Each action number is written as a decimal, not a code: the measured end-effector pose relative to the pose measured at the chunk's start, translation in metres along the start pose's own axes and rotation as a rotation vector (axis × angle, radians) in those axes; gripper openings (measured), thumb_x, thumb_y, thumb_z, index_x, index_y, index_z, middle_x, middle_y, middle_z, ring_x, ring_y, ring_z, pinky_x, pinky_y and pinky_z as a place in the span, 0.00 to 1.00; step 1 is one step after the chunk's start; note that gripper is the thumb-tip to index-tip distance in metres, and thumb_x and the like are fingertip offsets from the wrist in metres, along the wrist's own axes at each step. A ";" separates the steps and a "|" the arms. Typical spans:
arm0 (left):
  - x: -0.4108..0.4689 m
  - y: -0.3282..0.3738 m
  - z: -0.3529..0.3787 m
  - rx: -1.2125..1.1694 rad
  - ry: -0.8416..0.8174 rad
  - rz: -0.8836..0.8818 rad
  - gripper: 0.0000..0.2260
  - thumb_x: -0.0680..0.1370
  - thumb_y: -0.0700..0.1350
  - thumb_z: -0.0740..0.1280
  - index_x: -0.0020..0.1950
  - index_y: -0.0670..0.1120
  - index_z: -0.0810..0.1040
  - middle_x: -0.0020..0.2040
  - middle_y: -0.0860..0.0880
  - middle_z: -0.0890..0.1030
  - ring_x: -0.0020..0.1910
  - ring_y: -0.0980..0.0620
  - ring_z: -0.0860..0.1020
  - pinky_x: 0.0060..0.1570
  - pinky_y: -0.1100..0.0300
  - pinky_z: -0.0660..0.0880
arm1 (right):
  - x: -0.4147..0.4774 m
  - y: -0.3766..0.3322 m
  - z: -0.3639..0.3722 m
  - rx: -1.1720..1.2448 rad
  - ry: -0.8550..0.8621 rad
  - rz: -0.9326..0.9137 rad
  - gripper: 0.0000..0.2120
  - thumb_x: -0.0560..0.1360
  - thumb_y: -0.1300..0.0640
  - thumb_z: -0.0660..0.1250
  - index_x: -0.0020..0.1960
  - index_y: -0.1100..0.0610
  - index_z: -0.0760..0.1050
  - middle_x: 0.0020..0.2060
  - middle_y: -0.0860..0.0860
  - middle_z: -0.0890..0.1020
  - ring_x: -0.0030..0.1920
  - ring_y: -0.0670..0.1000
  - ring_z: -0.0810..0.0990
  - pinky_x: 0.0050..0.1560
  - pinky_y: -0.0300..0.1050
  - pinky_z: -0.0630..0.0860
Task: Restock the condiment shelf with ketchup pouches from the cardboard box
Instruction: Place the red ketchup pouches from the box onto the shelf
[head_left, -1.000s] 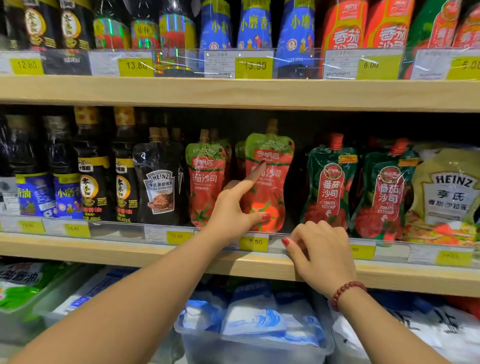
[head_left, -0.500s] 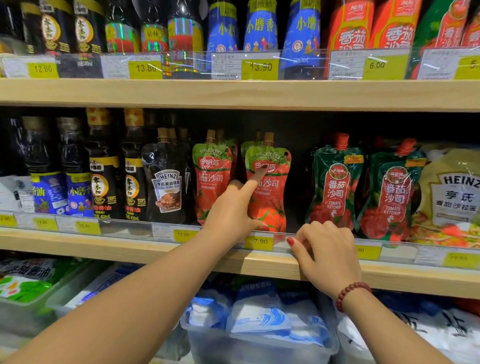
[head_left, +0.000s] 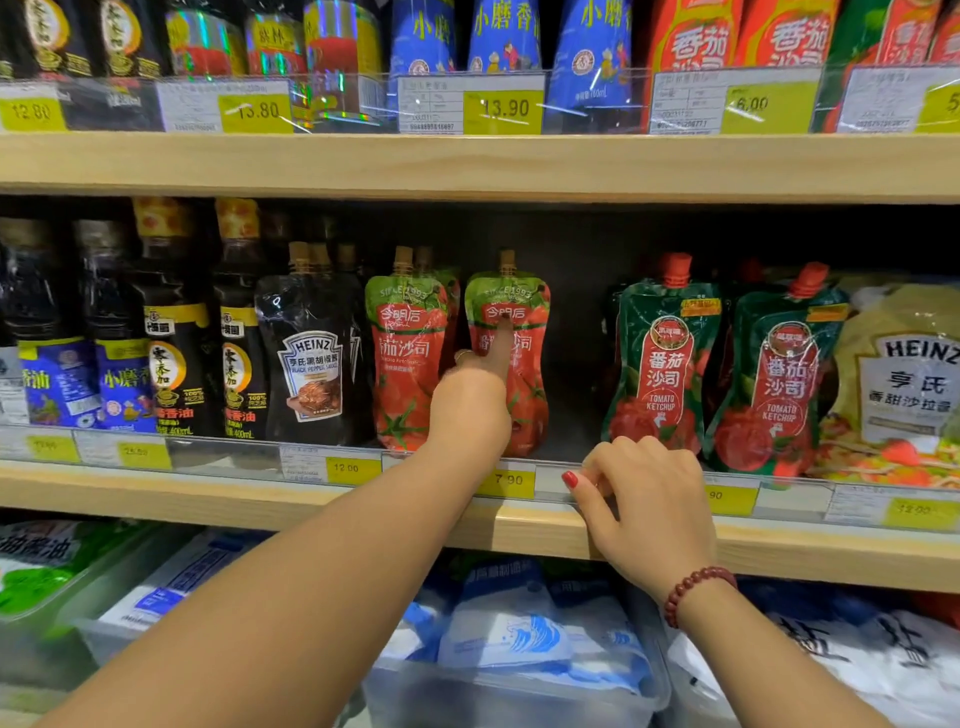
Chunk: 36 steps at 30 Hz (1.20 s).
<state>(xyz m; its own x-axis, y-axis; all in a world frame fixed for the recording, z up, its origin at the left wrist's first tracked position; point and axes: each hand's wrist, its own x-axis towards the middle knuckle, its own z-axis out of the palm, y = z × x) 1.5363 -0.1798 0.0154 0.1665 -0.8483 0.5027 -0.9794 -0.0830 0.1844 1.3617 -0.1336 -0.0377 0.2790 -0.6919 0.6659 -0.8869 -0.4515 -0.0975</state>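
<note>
Pouch being squared up on the condiment shelf (head_left: 467, 525)!

Wide wooden shelf, sauce bottles on the left, green ketchup pouches (head_left: 665, 364) to the right, and in the middle row the red ketchup pouch (head_left: 519, 312) stands upright beside its twin (head_left: 408, 353). The left hand (head_left: 470, 410) grips nothing, forefinger out and pressing the pouch's face, other fingers curled. The right hand (head_left: 641, 499) rests loosely curled on the shelf's front rail, holding no pouch. No cardboard box in view. Best play here, I'd say: push low and gently so the soft pouch slides back without tipping, label kept facing forward.
</note>
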 end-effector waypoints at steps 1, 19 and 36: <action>0.007 0.001 0.000 0.007 -0.049 -0.024 0.49 0.70 0.40 0.73 0.75 0.56 0.40 0.57 0.39 0.71 0.50 0.41 0.77 0.39 0.53 0.72 | 0.000 0.000 0.000 0.004 0.001 0.001 0.10 0.74 0.43 0.60 0.36 0.45 0.68 0.31 0.42 0.71 0.36 0.46 0.68 0.41 0.44 0.60; 0.037 0.000 0.021 -0.059 0.078 0.014 0.43 0.70 0.39 0.72 0.75 0.56 0.48 0.50 0.40 0.76 0.49 0.38 0.79 0.40 0.50 0.75 | -0.002 0.002 0.007 -0.040 0.071 -0.016 0.10 0.74 0.43 0.60 0.36 0.45 0.68 0.31 0.42 0.70 0.35 0.46 0.68 0.40 0.43 0.61; -0.040 0.011 -0.050 -0.315 -0.009 0.142 0.10 0.72 0.49 0.72 0.48 0.46 0.76 0.47 0.48 0.76 0.47 0.49 0.75 0.42 0.58 0.72 | 0.002 -0.001 -0.008 -0.075 -0.136 -0.023 0.09 0.76 0.43 0.58 0.45 0.47 0.71 0.38 0.45 0.71 0.46 0.52 0.72 0.44 0.47 0.59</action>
<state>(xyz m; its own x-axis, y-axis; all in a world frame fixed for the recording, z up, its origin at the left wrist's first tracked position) 1.5250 -0.1203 0.0395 0.0289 -0.8442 0.5352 -0.9087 0.2008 0.3659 1.3598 -0.1297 -0.0304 0.3427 -0.7540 0.5604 -0.9031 -0.4287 -0.0245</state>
